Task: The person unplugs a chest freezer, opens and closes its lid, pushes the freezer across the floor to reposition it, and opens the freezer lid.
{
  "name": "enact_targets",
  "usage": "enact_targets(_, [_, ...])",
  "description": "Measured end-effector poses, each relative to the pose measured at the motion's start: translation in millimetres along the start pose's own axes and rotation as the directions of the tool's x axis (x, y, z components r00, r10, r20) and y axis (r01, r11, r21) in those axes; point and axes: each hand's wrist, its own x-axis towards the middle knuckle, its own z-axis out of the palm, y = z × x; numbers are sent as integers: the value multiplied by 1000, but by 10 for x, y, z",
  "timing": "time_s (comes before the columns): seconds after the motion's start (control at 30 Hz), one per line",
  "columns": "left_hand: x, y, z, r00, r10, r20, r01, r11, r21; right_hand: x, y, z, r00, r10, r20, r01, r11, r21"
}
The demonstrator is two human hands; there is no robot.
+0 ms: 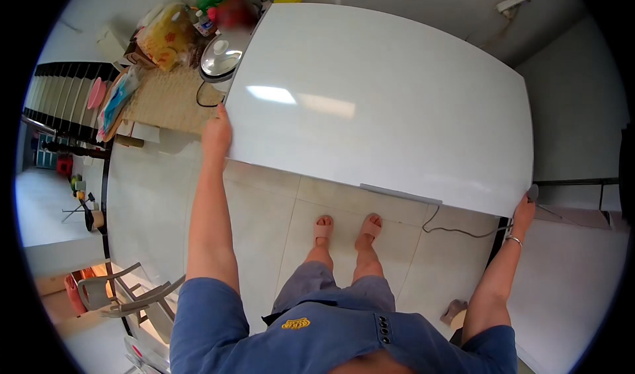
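Observation:
A large, glossy white panel (390, 102), flat like the top of a chest freezer, spreads out in front of me. A grey strip (401, 194) runs along part of its near edge. My left hand (217, 133) is closed on the panel's left edge, with the fingers partly out of sight. At the near right corner, my right hand (524, 212) is closed against the edge, beside a small grey rounded piece (533, 192). A dark cable (463, 233) hangs from below the grey strip and runs to the right hand's wrist.
Left of the panel, a rice cooker (221, 57) stands on a mat-covered surface (169, 99) with bags and bottles. A stair railing (69, 102) and grey chairs (142, 298) are farther left. Pale floor tiles (264, 208) lie under my slippers. A white surface (569, 275) borders the right.

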Motion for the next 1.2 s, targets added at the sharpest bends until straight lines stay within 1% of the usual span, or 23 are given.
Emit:
enact_targets(0.07, [67, -70, 43, 1000, 14, 4, -14, 1000, -10, -38, 39, -11, 1000, 7, -4, -7, 1000, -19])
enact_targets(0.17, [106, -103, 57, 999, 45, -2, -45, 999, -7, -86, 84, 24, 1000, 27, -9, -27, 999, 20])
enact_targets(0.23, [132, -110, 32, 999, 40, 7, -40, 999, -13, -83, 110, 43, 997, 78, -16, -78, 996, -53])
enact_targets(0.27, [141, -128, 41, 999, 41, 11, -41, 999, -13, -93, 133, 51, 997, 80, -16, -81, 995, -56])
enact_targets(0.33, [158, -138, 57, 999, 39, -23, -39, 999, -18, -227, 99, -6, 998, 35, -58, -37, 998, -41])
enact_targets(0.43, [206, -167, 34, 999, 50, 3, -50, 999, 2, -366, 39, -84, 997, 28, -67, -32, 997, -69])
enact_targets(0.53, [241, -210, 52, 997, 72, -30, -73, 997, -24, -396, 118, -73, 997, 45, -59, -48, 998, -43])
enact_targets(0.63, [293, -235, 60, 995, 97, 1, -97, 995, -18, -470, 102, -87, 997, 59, -52, -63, 994, -90])
enact_targets(0.77, [321, -270, 48, 996, 92, -13, -92, 996, -18, -571, 101, -120, 992, 114, -46, -117, 990, -73])
enact_targets(0.87, [333, -275, 27, 993, 121, 16, -120, 992, -49, -611, 207, -102, 994, 88, -59, -91, 994, -54])
enact_targets(0.93, [320, -231, -49, 992, 126, 31, -123, 989, -76, -643, 263, -94, 993, 21, -119, -27, 999, -46])
enact_targets(0.97, [311, -212, -72, 991, 130, 32, -128, 989, -77, -639, 273, -97, 992, 25, -122, -31, 998, -46])
enact_targets(1.03, [278, -190, -100, 993, 116, 18, -115, 991, -74, -727, 195, -155, 987, 96, -127, -109, 989, -99])
enact_targets(1.07, [289, -180, -106, 993, 121, 18, -119, 990, -73, -758, 148, -156, 987, 101, -127, -114, 989, -98])
enact_targets(1.13, [283, -186, -119, 994, 97, 49, -95, 995, -35, -800, 77, -168, 978, 128, -161, -136, 990, -38])
enact_targets(1.2, [339, -228, -80, 993, 102, 62, -99, 994, -38, -799, 58, -140, 973, 131, -192, -139, 990, -30])
